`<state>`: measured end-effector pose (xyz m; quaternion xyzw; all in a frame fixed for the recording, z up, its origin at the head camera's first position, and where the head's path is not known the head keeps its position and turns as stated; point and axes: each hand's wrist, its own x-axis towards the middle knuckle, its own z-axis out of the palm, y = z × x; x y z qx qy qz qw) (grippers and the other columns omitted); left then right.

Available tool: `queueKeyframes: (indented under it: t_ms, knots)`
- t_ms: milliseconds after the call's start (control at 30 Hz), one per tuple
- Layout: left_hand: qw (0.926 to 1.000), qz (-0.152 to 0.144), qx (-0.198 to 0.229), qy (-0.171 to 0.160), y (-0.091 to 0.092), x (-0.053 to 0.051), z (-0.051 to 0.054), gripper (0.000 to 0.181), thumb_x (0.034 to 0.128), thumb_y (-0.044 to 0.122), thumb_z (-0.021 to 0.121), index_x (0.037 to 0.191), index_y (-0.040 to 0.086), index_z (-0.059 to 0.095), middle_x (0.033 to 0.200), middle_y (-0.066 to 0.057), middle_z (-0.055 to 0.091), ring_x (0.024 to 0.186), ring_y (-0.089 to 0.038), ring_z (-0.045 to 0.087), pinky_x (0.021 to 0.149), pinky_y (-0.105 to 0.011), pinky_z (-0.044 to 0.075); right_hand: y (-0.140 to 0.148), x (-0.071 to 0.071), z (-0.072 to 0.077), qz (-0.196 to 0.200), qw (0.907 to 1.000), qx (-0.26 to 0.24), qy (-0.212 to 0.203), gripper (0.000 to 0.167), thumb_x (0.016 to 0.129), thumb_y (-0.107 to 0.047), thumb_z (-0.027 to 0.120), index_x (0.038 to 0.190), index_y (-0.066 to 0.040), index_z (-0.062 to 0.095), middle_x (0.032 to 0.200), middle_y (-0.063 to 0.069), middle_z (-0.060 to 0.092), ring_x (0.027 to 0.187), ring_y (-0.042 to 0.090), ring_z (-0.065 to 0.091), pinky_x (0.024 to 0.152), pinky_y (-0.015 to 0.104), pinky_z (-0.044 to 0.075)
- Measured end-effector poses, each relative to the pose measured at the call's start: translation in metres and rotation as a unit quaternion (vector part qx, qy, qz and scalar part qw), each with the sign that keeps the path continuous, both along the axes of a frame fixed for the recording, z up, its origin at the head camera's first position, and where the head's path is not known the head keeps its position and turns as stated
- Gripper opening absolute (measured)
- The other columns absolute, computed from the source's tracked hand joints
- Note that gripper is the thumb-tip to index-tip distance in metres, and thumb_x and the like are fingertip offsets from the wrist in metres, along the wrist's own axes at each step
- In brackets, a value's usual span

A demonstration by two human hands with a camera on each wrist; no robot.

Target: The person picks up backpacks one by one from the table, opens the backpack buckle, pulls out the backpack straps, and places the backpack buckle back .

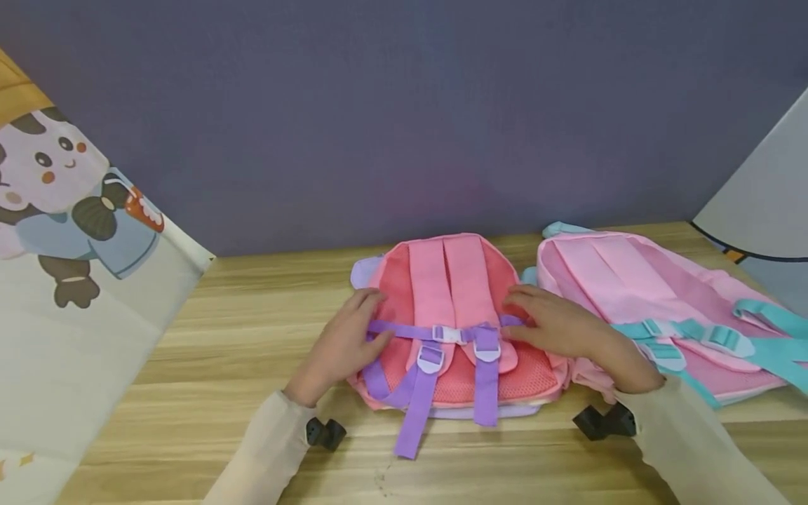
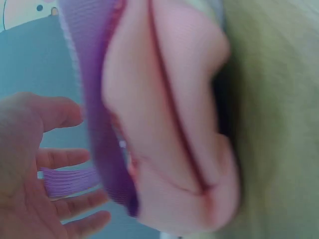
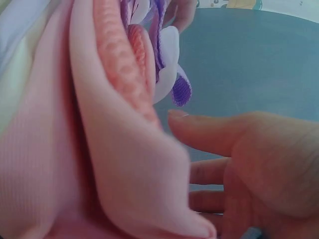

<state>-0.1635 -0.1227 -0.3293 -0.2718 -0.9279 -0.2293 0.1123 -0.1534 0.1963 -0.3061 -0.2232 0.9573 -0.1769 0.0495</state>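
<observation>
A coral-pink backpack [image 1: 391, 308] lies on the table with its back panel up. Across its shoulder straps [image 1: 432, 273] runs a purple strap joined by a white buckle [image 1: 447, 335]. Two purple strap ends [image 1: 416, 414] hang toward the near side, threaded through white adjusters. My left hand [image 1: 344, 337] is at the bag's left side, fingers spread near the purple strap [image 2: 94, 114]. On the opposite side, my right hand [image 1: 555, 322] has its fingertips by the strap's right end. Its thumb [image 3: 209, 132] is extended beside the pink fabric. Neither hand visibly grips anything.
A light pink backpack [image 1: 631, 273] with teal straps [image 1: 776, 358] lies close on the right. Behind the wooden table [image 1: 240, 337] stands a dark grey-blue panel [image 1: 379, 126]. A cartoon-printed sheet [image 1: 139, 337] borders the left side.
</observation>
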Motion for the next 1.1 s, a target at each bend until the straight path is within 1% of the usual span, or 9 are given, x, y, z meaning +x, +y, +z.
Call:
queueKeyframes:
  t_ms: [100, 233, 367, 467, 633, 767, 900, 1000, 1100]
  knots:
    - [0.9993, 0.002, -0.014, 0.034, 0.002, 0.004, 0.011, 0.045, 0.0833, 0.021, 0.07, 0.121, -0.001, 0.058, 0.126, -0.016, 0.056, 0.114, -0.032, 0.056, 0.096, -0.046, 0.047, -0.002, -0.002, 0.003, 0.007, 0.9998, -0.014, 0.015, 0.054, 0.087, -0.039, 0.066, 0.124, -0.002, 0.057, 0.122, 0.016, 0.059, 0.112, 0.033, 0.055, 0.095, 0.05, 0.047]
    - [0.9987, 0.001, -0.015, 0.048, 0.003, 0.008, 0.03, 0.04, 0.0841, 0.021, 0.069, 0.117, 0.0, 0.062, 0.12, -0.014, 0.06, 0.109, -0.03, 0.06, 0.091, -0.045, 0.049, -0.005, -0.004, 0.009, 0.016, 0.9989, -0.037, 0.024, 0.042, 0.087, -0.028, 0.067, 0.119, -0.003, 0.058, 0.11, 0.011, 0.063, 0.099, 0.026, 0.059, 0.089, 0.048, 0.051]
    - [0.9994, 0.005, 0.006, 0.034, 0.002, 0.012, 0.046, 0.037, 0.0848, 0.02, 0.069, 0.116, 0.002, 0.062, 0.117, -0.01, 0.062, 0.104, -0.027, 0.063, 0.088, -0.043, 0.051, -0.012, -0.005, 0.018, 0.023, 0.9981, -0.051, 0.027, 0.041, 0.087, -0.021, 0.067, 0.122, -0.001, 0.057, 0.116, 0.015, 0.063, 0.105, 0.032, 0.059, 0.092, 0.051, 0.048]
    - [0.9997, -0.004, 0.012, 0.021, 0.009, 0.013, 0.05, 0.036, 0.0857, 0.019, 0.068, 0.117, 0.003, 0.061, 0.116, -0.009, 0.062, 0.102, -0.025, 0.063, 0.087, -0.041, 0.052, -0.019, -0.007, 0.023, 0.026, 0.9974, -0.063, 0.021, 0.043, 0.088, -0.022, 0.066, 0.124, -0.002, 0.056, 0.121, 0.017, 0.061, 0.112, 0.036, 0.057, 0.095, 0.053, 0.046]
    - [0.9991, -0.041, -0.006, 0.007, 0.032, 0.01, 0.045, 0.035, 0.0872, 0.02, 0.067, 0.118, 0.004, 0.061, 0.116, -0.008, 0.062, 0.103, -0.023, 0.062, 0.086, -0.038, 0.052, -0.032, -0.011, 0.018, 0.049, 0.994, -0.095, 0.026, 0.036, 0.089, -0.015, 0.064, 0.121, 0.001, 0.057, 0.118, 0.019, 0.062, 0.111, 0.037, 0.057, 0.095, 0.053, 0.045]
    - [0.9977, -0.067, -0.001, -0.007, 0.046, 0.004, 0.036, 0.034, 0.0862, 0.016, 0.068, 0.116, 0.003, 0.06, 0.114, -0.009, 0.062, 0.103, -0.024, 0.062, 0.087, -0.037, 0.052, -0.047, -0.015, 0.012, 0.059, 0.993, -0.098, 0.03, 0.035, 0.087, -0.012, 0.066, 0.118, 0.001, 0.059, 0.116, 0.017, 0.063, 0.111, 0.036, 0.058, 0.094, 0.051, 0.047]
    - [0.9942, -0.094, -0.003, -0.052, 0.055, -0.001, 0.022, 0.038, 0.083, 0.01, 0.07, 0.118, 0.001, 0.059, 0.113, -0.01, 0.061, 0.103, -0.024, 0.061, 0.091, -0.036, 0.05, -0.061, -0.018, 0.003, 0.063, 0.9934, -0.092, 0.027, 0.035, 0.083, -0.011, 0.07, 0.115, 0.0, 0.06, 0.111, 0.015, 0.065, 0.103, 0.031, 0.061, 0.091, 0.047, 0.049]
    - [0.99, -0.108, -0.013, -0.09, 0.06, -0.003, 0.013, 0.043, 0.0811, 0.008, 0.072, 0.121, 0.002, 0.057, 0.112, -0.01, 0.06, 0.101, -0.022, 0.059, 0.091, -0.035, 0.049, -0.068, -0.018, -0.003, 0.052, 0.9955, -0.077, 0.018, 0.042, 0.079, -0.012, 0.074, 0.117, -0.002, 0.059, 0.11, 0.012, 0.064, 0.099, 0.027, 0.06, 0.089, 0.045, 0.049]
    - [0.9877, -0.112, -0.009, -0.109, 0.063, -0.005, 0.005, 0.045, 0.081, 0.008, 0.072, 0.122, 0.003, 0.055, 0.109, -0.009, 0.06, 0.098, -0.021, 0.057, 0.089, -0.035, 0.049, -0.071, -0.017, -0.009, 0.04, 0.9973, -0.062, 0.008, 0.049, 0.075, -0.01, 0.078, 0.119, -0.002, 0.057, 0.107, 0.009, 0.062, 0.096, 0.023, 0.056, 0.088, 0.042, 0.049]
